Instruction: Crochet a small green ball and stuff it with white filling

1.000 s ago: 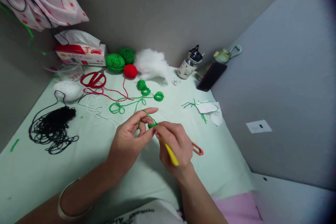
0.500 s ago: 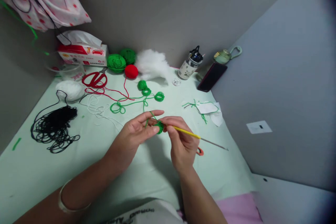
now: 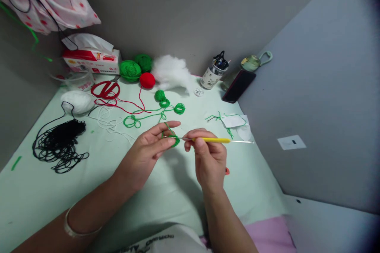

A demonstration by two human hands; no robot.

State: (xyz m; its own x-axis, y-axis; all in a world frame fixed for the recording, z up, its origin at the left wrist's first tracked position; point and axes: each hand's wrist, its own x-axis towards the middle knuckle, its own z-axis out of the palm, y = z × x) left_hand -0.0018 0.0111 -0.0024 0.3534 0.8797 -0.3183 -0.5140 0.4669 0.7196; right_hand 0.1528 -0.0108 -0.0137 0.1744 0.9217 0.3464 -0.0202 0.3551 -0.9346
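At the centre of the frame, we see the left hand (image 3: 142, 152) pinching a small green crochet piece (image 3: 176, 142) between thumb and fingers, its index finger stretched out with green yarn looped over it. Just to the right of it, the right hand (image 3: 210, 162) pinches the yellow handle of a double-ended crochet hook (image 3: 216, 140). We see the hook lying nearly level, its left metal end meeting the crochet piece and its right end pointing toward the right of the frame; how the tip sits in the stitches is too small for us to tell. Part of an orange object (image 3: 227, 171) shows beside the right hand, which hides the rest.

Above the hands, we find a small green yarn ball (image 3: 159, 95) and loose green coils on the pale worktop (image 3: 44, 193). Farther up stand a red yarn ball (image 3: 147, 80) and white stuffing (image 3: 171, 73), touching or nearly so. On the left of the frame we have black yarn (image 3: 63, 138) in a tangled heap, a white yarn ball (image 3: 77, 102) and red-handled scissors (image 3: 105, 90). At the upper right, a phone (image 3: 239, 87) leans against a bottle (image 3: 251, 63).
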